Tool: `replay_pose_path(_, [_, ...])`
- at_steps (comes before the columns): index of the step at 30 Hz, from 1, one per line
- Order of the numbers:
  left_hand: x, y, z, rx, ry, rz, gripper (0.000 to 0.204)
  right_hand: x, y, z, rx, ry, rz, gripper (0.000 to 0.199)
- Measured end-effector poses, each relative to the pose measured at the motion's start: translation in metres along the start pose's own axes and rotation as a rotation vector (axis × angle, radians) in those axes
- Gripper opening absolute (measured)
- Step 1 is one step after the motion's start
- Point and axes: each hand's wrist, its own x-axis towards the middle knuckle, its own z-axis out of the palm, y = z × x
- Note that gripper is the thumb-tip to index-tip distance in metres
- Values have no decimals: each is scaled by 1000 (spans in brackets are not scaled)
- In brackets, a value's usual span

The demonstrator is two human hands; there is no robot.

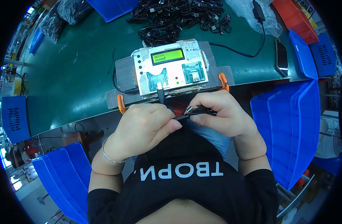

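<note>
A white cable tester (142,80) with a lit green display (168,56) sits at the near table edge. In its left port is a black cable plug (161,95), its lower end running down behind my left hand (146,125). My left thumb and fingers are closed on a black USB cable (183,117), which spans the short gap to my right hand (221,112). That hand pinches a black bundle of the cable, a metal USB plug (189,109) showing at its fingertips. Whether both hands hold one cable, I cannot tell for sure.
Orange clamps (121,103) grip the grey board (123,74) under the tester. Behind it lies a heap of black cables (174,18). A phone (281,58) rests at the right table edge. Blue bins (286,127) flank me on both sides.
</note>
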Motion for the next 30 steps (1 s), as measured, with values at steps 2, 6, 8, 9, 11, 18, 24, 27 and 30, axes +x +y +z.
replay_pose_path(2, [2, 0, -1, -23, -16, -30, 22, 2, 4, 4, 49, 9, 8, 9])
replay_pose_path(6, [1, -2, 1, -35, -37, -3, 22, 5, 9, 12, 164, 64, -90, 11])
replay_pose_path(8, [0, 1, 1, -18, -23, -30, 22, 4, 5, 12, 145, 41, -95, 13])
replay_pose_path(9, [-2, 1, 2, -18, -22, -32, 22, 3, -2, 12, 156, 23, -17, 15])
replay_pose_path(11, [-4, 2, 3, -32, 8, -20, 22, 1, -4, 14, 165, 7, 61, 17])
replay_pose_path(18, [2, -1, 6, -34, -5, -14, 23, 3, 6, 20, 187, -13, 4, 21])
replay_pose_path(24, [6, -5, 11, -25, 10, 20, 21, 5, 10, 20, 269, 8, 42, 24])
replay_pose_path(27, [5, 3, 6, -50, 80, 1, 19, 5, 10, 25, 392, 103, 21, 27])
replay_pose_path(30, [-3, 6, 8, 8, 4, -37, 20, -2, 16, 39, 442, 309, -3, 28])
